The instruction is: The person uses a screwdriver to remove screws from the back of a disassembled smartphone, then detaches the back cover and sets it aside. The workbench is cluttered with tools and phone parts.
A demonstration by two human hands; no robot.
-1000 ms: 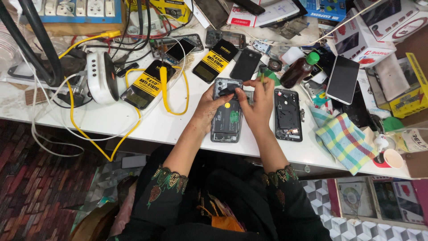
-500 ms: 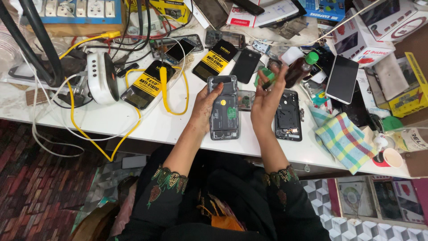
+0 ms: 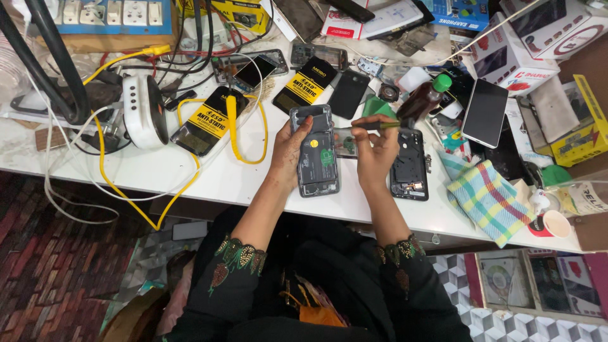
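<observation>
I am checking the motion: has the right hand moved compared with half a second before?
Yes. The right hand has come down and toward the person, away from the brown bottle, and now sits beside the opened phone with a thin tool.

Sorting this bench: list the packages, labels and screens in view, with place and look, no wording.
White carton: back right, boxy, phone picture printed.
Yellow box: far right edge.
Black pouch with yellow label: back centre, flat.
Second black-and-yellow pouch: left of centre.
Dark-screened phone: right, upright rectangle.

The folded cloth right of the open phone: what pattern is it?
Plaid cloth, green, yellow and red; head view.
</observation>
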